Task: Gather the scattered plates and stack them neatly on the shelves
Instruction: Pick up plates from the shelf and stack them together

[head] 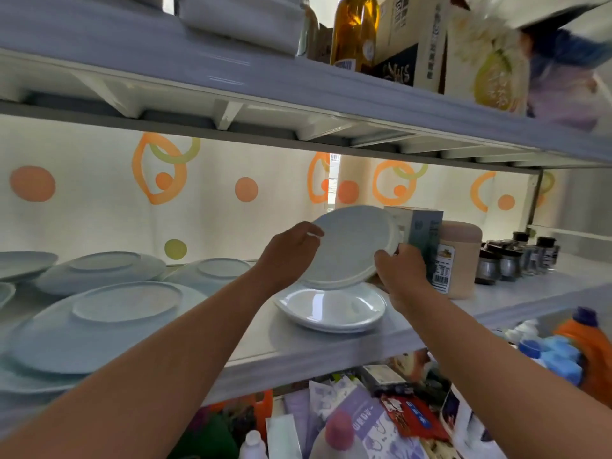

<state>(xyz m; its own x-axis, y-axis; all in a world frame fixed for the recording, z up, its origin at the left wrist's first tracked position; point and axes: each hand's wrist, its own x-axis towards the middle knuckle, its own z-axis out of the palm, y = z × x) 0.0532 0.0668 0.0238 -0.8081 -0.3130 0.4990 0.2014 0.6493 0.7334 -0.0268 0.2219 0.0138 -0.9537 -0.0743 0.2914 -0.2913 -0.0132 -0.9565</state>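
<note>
I hold a pale blue plate (347, 246) tilted on edge, its underside toward me, above the middle shelf (331, 356). My left hand (291, 250) grips its left rim and my right hand (402, 270) grips its lower right rim. Directly beneath it a small stack of white plates (331, 309) rests face up on the shelf. To the left, several pale blue plates lie upside down and overlapping: a large one (109, 323) near the front, one (99, 270) behind it, and another (212, 271) further right.
A box (420, 233) and a tan jar (460, 260) stand just right of the held plate, with small dark jars (516, 256) beyond. The upper shelf (231, 87) carries a bottle and boxes. Below are bottles, packets and an orange detergent jug (589, 352).
</note>
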